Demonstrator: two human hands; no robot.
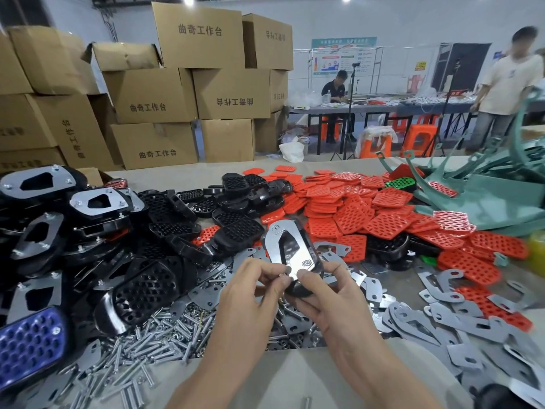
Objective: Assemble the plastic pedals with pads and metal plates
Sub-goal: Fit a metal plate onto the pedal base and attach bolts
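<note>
Our left hand (244, 293) and right hand (331, 298) are bare, and so are both forearms (206, 370) as far as the view shows them. The fingers (267, 268) are slim, with short, neatly trimmed nails. Beneath the forearms shows pale beige cloth (280, 382), perhaps our clothing; we cannot tell for sure.

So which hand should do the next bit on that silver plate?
Probably left: the left hand pinches a small fastener beside the metal plate, while the right hand grips the pedal, steadying it.
</note>
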